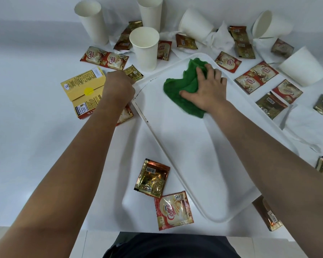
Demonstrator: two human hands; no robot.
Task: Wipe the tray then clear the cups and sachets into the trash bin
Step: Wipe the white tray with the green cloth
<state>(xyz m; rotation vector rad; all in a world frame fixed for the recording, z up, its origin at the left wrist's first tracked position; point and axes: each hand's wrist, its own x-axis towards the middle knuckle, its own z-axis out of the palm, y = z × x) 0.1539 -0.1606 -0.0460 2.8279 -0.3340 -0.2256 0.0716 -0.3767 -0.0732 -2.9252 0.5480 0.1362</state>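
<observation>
While right hand [208,88] presses green cloth [183,90] flat, left hand [117,88] grips tray [194,164] edge on white table [35,146].

My single head-worn wide-angle camera looks forward and steeply down onto the white worktop [35,146] from close range, both forearms reaching away from the lens, edges bowed by the lens; no second view.
</observation>
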